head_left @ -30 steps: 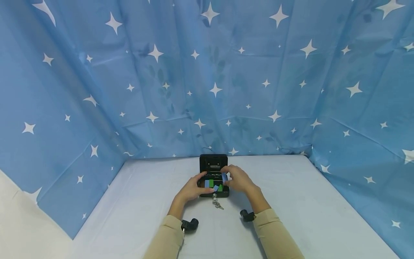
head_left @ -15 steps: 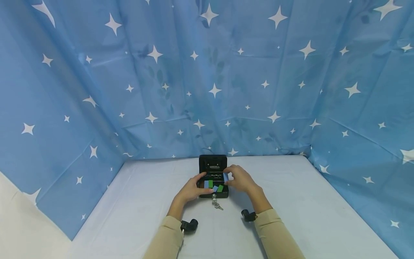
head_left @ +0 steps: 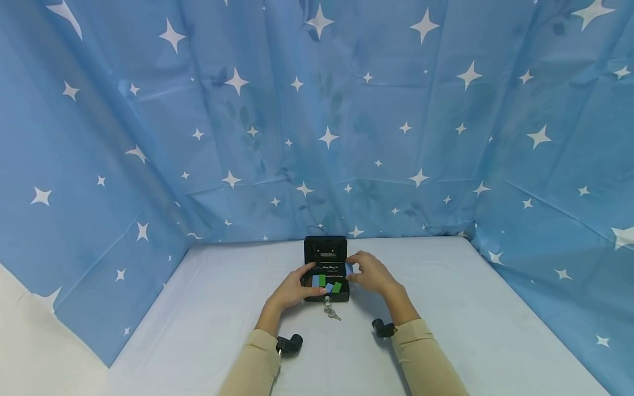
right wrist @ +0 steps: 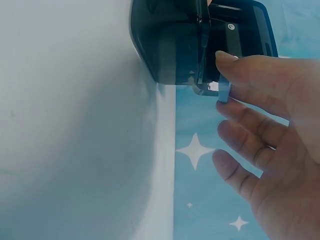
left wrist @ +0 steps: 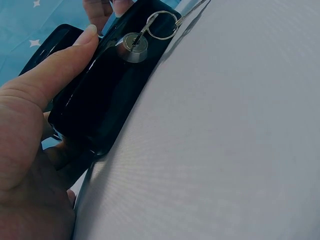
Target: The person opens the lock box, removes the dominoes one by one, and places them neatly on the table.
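A black cash box stands with its lid raised, near the far middle of the table. My left hand grips its left side; in the left wrist view the thumb lies along the top front edge. Between thumb and fingers my right hand pinches a thin blue block, held at the box's right edge. Inside lie a blue block beside a green block, plus a tilted blue block and a tilted green block. The right hand's lower fingers are loosely bent.
A key hangs on a ring from the lock at the box's front. The white table spreads around the box. A blue curtain with white stars stands behind it.
My right hand has moved slightly right with the blue block, from over the box's inside to its right edge. My left hand keeps its hold on the box.
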A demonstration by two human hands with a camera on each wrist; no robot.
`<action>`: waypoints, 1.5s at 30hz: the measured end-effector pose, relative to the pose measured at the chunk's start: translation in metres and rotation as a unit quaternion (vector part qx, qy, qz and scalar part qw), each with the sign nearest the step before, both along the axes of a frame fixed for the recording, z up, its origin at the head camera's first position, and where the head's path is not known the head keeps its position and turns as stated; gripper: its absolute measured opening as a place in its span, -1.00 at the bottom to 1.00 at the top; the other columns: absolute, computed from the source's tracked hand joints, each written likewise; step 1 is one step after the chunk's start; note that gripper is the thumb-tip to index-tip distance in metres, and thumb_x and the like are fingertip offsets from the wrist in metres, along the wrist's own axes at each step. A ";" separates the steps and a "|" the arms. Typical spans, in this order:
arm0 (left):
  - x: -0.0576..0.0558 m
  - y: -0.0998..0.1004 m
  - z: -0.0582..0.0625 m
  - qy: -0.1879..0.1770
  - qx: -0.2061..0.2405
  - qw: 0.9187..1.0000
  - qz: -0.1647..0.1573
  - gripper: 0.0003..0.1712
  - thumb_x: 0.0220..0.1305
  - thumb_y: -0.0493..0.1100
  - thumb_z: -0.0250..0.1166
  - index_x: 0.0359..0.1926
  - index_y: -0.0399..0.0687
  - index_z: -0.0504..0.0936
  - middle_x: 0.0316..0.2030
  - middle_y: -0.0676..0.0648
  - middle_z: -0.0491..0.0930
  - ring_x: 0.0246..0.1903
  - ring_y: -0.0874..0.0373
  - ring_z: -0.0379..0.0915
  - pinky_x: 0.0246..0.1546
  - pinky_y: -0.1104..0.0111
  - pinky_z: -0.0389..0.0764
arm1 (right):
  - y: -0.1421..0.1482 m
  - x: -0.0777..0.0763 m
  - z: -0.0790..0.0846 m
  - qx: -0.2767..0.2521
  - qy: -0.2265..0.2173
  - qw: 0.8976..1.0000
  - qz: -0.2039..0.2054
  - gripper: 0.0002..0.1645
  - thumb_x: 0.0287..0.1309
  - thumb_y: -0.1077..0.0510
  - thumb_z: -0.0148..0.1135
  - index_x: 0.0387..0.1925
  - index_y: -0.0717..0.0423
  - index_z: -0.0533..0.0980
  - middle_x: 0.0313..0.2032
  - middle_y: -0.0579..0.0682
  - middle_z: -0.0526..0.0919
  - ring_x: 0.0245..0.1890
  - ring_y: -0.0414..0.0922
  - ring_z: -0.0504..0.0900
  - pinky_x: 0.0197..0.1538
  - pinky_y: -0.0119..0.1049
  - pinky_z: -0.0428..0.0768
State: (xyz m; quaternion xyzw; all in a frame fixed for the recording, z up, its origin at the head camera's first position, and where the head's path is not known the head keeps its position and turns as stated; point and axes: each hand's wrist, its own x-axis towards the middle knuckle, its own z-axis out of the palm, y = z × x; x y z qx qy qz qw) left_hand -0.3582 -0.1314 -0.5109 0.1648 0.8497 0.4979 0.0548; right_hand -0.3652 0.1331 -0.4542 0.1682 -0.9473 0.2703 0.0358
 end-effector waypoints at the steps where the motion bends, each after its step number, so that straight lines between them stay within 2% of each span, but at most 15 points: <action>1: 0.000 0.000 0.000 0.000 0.001 1.000 0.000 0.12 0.14 0.22 0.57 0.60 0.05 0.25 0.55 -0.23 0.25 0.55 -0.19 0.14 0.49 -0.21 0.22 | 0.000 0.000 0.000 0.000 -0.003 1.000 -0.003 -0.47 0.18 0.13 0.53 0.18 0.12 0.66 0.08 0.06 0.68 0.04 0.08 0.66 0.13 0.02 0.66; 7: 0.000 0.000 0.000 -0.005 0.009 1.000 0.001 0.12 0.13 0.20 0.58 0.60 0.06 0.25 0.55 -0.22 0.25 0.54 -0.16 0.15 0.51 -0.19 0.21 | 0.002 -0.002 -0.002 0.007 -0.012 1.000 -0.014 -0.49 0.16 0.15 0.54 0.15 0.10 0.68 0.06 0.03 0.69 0.01 0.05 0.68 0.10 -0.01 0.69; 16: 0.002 0.001 0.001 -0.002 0.004 1.000 0.002 0.10 0.15 0.19 0.57 0.60 0.09 0.25 0.56 -0.22 0.22 0.57 -0.19 0.09 0.52 -0.19 0.19 | 0.006 -0.002 -0.002 0.015 -0.012 1.000 -0.006 -0.50 0.12 0.18 0.57 0.11 0.16 0.69 0.02 0.04 0.71 -0.06 0.02 0.68 0.06 -0.02 0.68; 26: 0.003 0.001 0.001 0.002 -0.005 1.000 0.006 0.08 0.14 0.21 0.57 0.60 0.12 0.27 0.57 -0.23 0.20 0.58 -0.22 0.06 0.50 -0.21 0.20 | 0.014 -0.002 -0.004 0.026 -0.012 1.000 0.010 -0.49 0.10 0.22 0.56 0.11 0.25 0.67 0.02 0.11 0.71 0.03 0.12 0.68 0.12 0.07 0.64; 45: 0.002 0.000 0.000 -0.004 0.006 1.000 0.008 0.10 0.11 0.21 0.59 0.59 0.11 0.27 0.56 -0.25 0.21 0.57 -0.24 0.08 0.49 -0.24 0.20 | 0.016 -0.004 -0.011 0.041 -0.053 0.998 -0.015 -0.47 0.03 0.26 0.60 0.09 0.20 0.70 0.07 0.12 0.75 0.19 0.14 0.66 0.30 0.13 0.57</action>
